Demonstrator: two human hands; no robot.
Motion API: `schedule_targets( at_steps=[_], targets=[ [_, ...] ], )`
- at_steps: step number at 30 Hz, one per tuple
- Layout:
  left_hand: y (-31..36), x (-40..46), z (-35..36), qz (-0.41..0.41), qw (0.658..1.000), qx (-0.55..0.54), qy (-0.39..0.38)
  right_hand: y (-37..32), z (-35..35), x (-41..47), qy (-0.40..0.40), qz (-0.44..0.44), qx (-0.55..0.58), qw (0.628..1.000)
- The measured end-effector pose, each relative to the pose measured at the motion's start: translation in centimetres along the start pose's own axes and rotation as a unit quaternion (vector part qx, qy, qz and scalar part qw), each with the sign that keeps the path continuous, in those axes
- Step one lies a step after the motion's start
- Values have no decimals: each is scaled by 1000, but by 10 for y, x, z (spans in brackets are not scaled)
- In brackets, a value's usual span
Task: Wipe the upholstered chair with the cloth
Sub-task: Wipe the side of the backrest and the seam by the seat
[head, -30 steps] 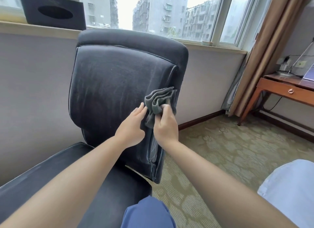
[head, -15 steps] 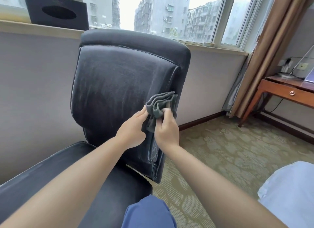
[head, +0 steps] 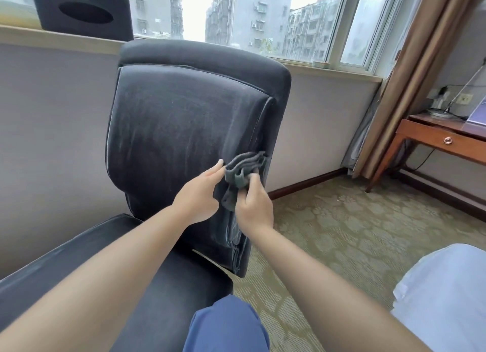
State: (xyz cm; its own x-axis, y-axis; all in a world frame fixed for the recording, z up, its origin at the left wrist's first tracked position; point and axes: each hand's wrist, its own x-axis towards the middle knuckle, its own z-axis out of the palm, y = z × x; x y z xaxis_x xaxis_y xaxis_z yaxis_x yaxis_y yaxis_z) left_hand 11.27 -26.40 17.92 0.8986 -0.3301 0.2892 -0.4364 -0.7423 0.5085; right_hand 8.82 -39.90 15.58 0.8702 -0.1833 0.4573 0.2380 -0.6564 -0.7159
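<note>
A dark velvet upholstered chair (head: 184, 125) fills the middle of the head view, its backrest upright and its seat running toward the lower left. A folded grey cloth (head: 243, 167) lies against the lower right edge of the backrest. My right hand (head: 253, 204) grips the cloth from below, fingers curled into its folds. My left hand (head: 198, 194) sits just left of it, fingers fairly straight, fingertips touching the cloth's left side and the backrest.
A black tissue box (head: 81, 12) stands on the windowsill behind the chair. A wooden desk (head: 441, 138) with a drawer sits at the right, beside a brown curtain (head: 410, 70). Patterned carpet (head: 342, 228) lies right of the chair. A white bed corner (head: 441, 294) is at the lower right.
Both hands and the cloth have slid down the right edge of the backrest. The left hand stays beside the cloth.
</note>
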Motion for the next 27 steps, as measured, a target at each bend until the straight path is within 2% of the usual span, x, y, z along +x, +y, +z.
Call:
schedule_targets(
  at_steps=[3,12,16,20,27],
  targets=[
    [0,-3,3,-6,1000,4,-1,19,12,-30,-42,14,-16,999],
    [-5,-2,6,-4,1000,23,12,-18,-6,21,59,-20,43,997],
    [-5,-2,7,28,999,20,13,-7,11,8,45,-14,40,998],
    [-1,-3,6,1,1000,17,-5,8,5,-2,8,-9,13,1000],
    [1,-4,3,-17,999,25,-20,-31,-17,45,91,-52,59,993]
  ],
)
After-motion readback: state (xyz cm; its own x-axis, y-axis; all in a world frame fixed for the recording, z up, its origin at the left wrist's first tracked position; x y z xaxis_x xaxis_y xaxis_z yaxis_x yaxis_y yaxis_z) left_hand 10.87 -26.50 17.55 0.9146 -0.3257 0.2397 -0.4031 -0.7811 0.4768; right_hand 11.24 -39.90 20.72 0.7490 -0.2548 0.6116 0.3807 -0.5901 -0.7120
